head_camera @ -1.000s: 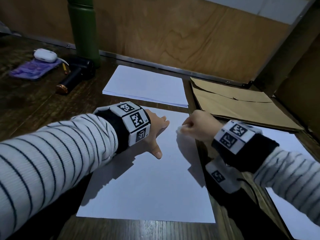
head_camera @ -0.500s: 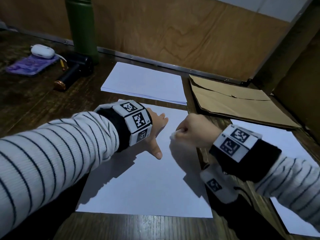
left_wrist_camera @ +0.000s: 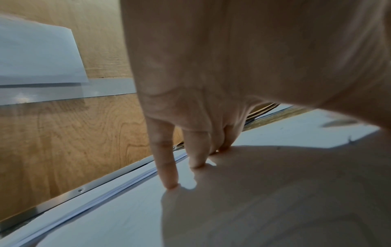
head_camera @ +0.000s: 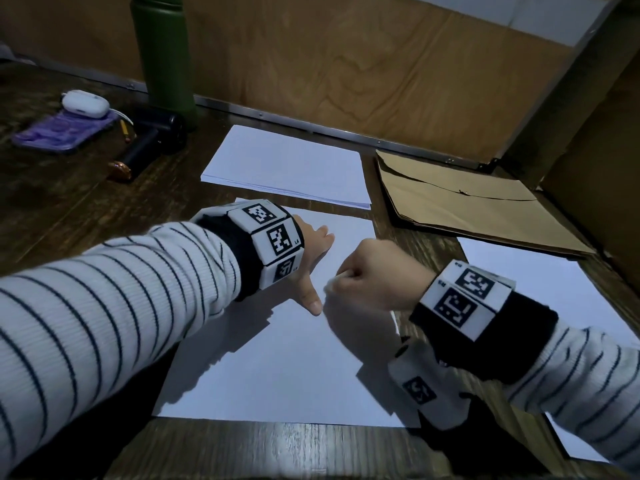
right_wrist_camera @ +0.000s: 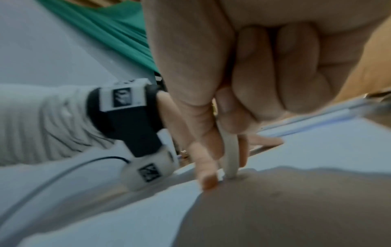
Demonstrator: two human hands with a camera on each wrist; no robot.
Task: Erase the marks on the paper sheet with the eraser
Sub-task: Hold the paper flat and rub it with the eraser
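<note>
Both hands on the sheet [head_camera: 277, 368] — left hand [head_camera: 313, 258] flat pinning it, right hand [head_camera: 377, 275] pinching the eraser [right_wrist_camera: 231, 158] has slid closer to the left thumb, so rubbing's mid-stroke.

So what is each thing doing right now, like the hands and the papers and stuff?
left hand: flat, fingers pressing on the paper sheet
right hand: curled, pinching the eraser
eraser: upright, tip touching the sheet
paper sheet: lying flat on the table
paper stack: lying flat, untouched
brown envelope: lying flat, flap shut
green bottle: standing upright
</note>
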